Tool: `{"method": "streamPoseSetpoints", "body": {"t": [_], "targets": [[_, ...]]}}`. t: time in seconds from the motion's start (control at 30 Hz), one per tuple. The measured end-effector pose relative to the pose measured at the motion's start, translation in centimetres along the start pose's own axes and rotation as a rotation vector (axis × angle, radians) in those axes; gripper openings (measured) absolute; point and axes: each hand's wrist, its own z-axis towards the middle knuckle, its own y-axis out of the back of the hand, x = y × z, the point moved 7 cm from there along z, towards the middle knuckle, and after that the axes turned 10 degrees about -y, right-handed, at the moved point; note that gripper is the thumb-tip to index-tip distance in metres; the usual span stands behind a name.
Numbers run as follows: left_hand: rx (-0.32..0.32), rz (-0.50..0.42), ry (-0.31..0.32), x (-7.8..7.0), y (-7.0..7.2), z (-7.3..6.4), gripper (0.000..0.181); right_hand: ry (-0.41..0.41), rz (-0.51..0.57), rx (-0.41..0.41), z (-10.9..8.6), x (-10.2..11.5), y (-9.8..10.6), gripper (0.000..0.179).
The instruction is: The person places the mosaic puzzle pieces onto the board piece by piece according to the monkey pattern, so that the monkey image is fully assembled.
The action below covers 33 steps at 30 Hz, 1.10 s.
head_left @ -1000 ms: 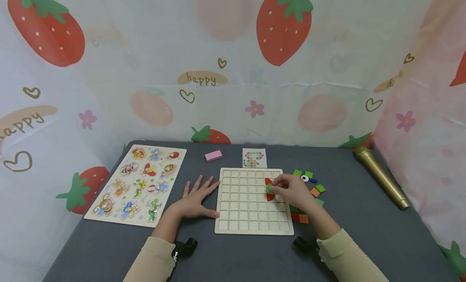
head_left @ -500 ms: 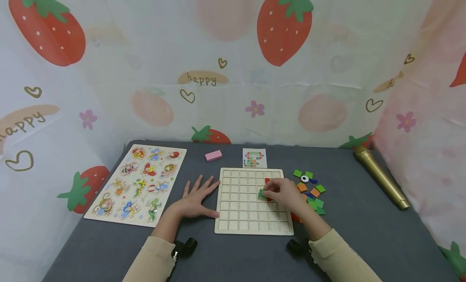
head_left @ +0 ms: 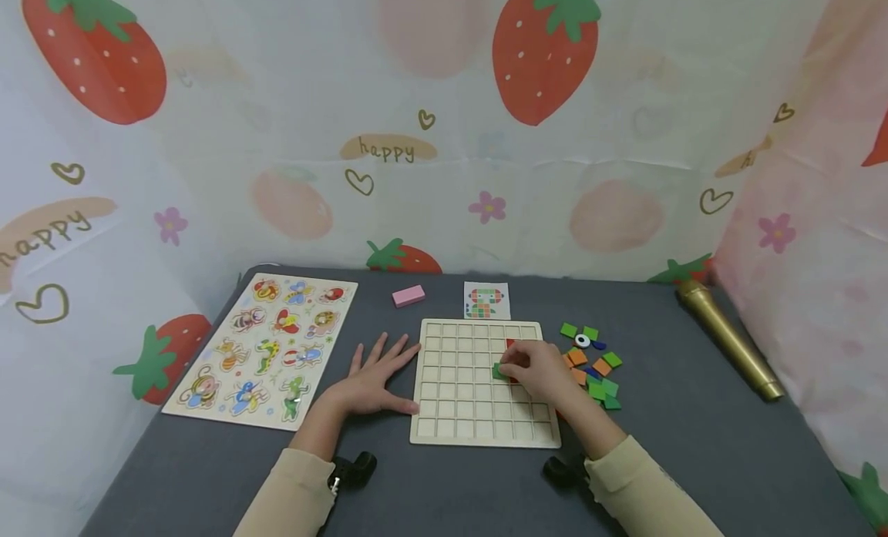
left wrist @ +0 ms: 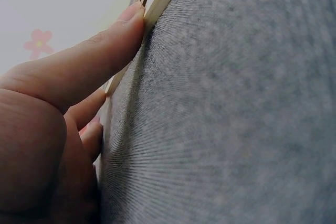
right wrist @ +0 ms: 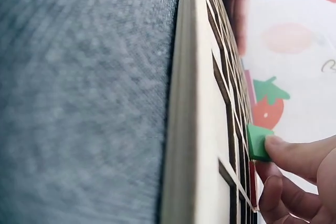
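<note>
A pale wooden grid board (head_left: 458, 427) lies flat in front of the person. My left hand (head_left: 368, 387) is spread on the table, its thumb and index fingertips against the board's left edge; the left wrist view shows the thumb (left wrist: 105, 51) pressing that edge. My right hand (head_left: 544, 371) pinches a green square tile (right wrist: 258, 142) between thumb and fingers, low over the grid, right of the middle. Beside the green tile, red pieces (head_left: 509, 343) sit in the grid, mostly hidden by the right hand.
Several loose green, orange and blue tiles (head_left: 597, 391) lie right of the board, with a white ring (head_left: 582, 340) among them. Behind the board are a pattern card (head_left: 487, 300) and a pink block (head_left: 408, 296). An insect puzzle (head_left: 267, 352) lies left, a gold tube (head_left: 728, 340) right.
My right hand has moved left with the green tile, from over the red pieces to the column beside them, then nearly stopped. More loose tiles show at right. The left hand stays put.
</note>
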Motion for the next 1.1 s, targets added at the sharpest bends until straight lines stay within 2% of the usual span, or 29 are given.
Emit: {"method": "streamPoseSetpoints", "body": {"t": [0.37,0.5,0.67,0.83,1.1], "targets": [[-0.003,0.024,-0.013,0.0,0.1,0.1,0.107,0.037,-0.075,0.016,-0.2,0.6,-0.1,0.005],[0.005,0.028,-0.016,0.0,0.0,0.1,0.107,0.026,-0.064,0.023,-0.2,0.5,-0.1,0.006],[0.007,0.031,-0.014,0.1,-0.1,0.1,0.106,0.013,-0.014,0.018,-0.4,0.4,1.1,0.011],[0.007,0.029,-0.011,0.2,-0.1,0.1,0.106,-0.034,0.019,0.019,-0.4,-0.6,2.4,0.016],[0.008,0.02,-0.003,0.3,-0.1,0.1,0.106,-0.045,0.0,-0.025,-0.3,-2.7,3.9,0.017]]}}
